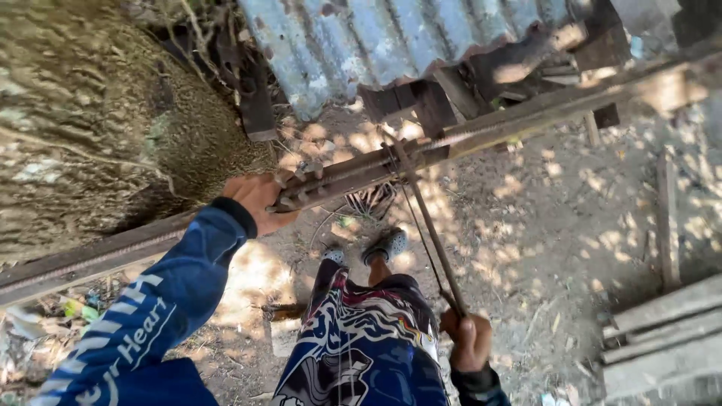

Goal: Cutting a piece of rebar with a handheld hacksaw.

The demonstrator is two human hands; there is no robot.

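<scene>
The long bar looked like rusted, matt metal, as did the thin hacksaw. Behind it, the corrugated sheet was dull, weathered metal; the planks were rough wood.

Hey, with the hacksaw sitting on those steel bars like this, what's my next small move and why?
Probably draw the hacksaw back in a steady stroke: its blade lies across the steel bars, the right hand grips its handle, and the left hand clamps the bars beside the cut.
</scene>
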